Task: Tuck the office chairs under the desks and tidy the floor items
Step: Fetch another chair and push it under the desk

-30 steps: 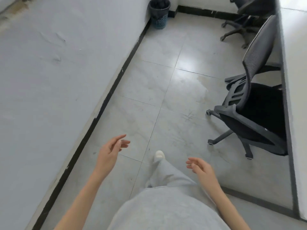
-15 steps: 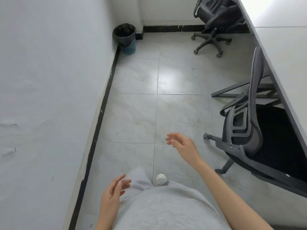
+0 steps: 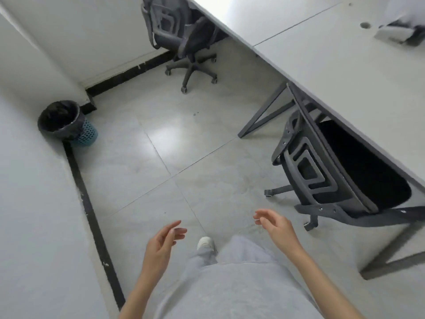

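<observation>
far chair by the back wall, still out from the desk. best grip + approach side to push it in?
Probably the top edge of the far chair's mesh backrest, approached from behind, the wall side. The backrest faces the aisle while the seat points toward the desk, so pushing there should roll it in on its castors. Both hands, left and right, are free.

Blurred pale object [image 3: 396,33] on desktop far right — identity unclear.
</observation>
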The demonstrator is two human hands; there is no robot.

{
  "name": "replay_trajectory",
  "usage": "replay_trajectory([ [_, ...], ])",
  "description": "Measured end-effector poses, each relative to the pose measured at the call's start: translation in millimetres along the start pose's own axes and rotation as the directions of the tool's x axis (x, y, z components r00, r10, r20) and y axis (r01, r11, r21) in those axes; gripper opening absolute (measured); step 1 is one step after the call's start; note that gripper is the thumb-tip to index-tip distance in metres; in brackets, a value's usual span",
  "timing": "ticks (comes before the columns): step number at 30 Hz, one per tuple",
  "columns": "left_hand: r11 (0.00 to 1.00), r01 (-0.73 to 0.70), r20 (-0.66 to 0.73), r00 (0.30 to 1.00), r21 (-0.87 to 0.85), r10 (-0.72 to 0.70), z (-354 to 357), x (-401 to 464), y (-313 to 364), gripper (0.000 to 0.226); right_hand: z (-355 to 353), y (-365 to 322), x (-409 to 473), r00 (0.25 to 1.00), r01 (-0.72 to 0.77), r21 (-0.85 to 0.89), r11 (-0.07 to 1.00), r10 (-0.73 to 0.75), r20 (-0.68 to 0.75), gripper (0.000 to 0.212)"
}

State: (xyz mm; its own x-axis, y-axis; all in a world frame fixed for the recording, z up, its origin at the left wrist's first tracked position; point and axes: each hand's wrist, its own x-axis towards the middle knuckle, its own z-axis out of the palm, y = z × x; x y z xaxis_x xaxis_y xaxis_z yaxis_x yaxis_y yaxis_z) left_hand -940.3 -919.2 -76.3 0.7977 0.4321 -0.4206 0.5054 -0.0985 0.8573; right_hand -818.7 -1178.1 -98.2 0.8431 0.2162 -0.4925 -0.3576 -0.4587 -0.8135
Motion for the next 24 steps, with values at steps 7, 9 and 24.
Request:
replay_trajectory([
  [7, 0.959, -0.210, 0.361, 0.924, 0.191, 0.130, 18, 159, 107, 0.026, -26, -38, 35, 0.915, -0.027, 0.206, 0.978, 0.107, -0.389, 0.024],
  [9, 0.929, -0.298, 0.462, 0.871, 0.221, 0.170, 48, 191, 137, 0.025, -43, -54, 42, 0.840, 0.048, 0.173, 0.984, 0.054, -0.539, 0.028],
  [24, -0.248, -0.968, 0.993, 0.009, 0.039, 0.120, 300, 318, 276, 0.050, -123, -33, 99, 0.616, -0.425, -0.472, 0.773, -0.134, -0.776, 0.039],
])
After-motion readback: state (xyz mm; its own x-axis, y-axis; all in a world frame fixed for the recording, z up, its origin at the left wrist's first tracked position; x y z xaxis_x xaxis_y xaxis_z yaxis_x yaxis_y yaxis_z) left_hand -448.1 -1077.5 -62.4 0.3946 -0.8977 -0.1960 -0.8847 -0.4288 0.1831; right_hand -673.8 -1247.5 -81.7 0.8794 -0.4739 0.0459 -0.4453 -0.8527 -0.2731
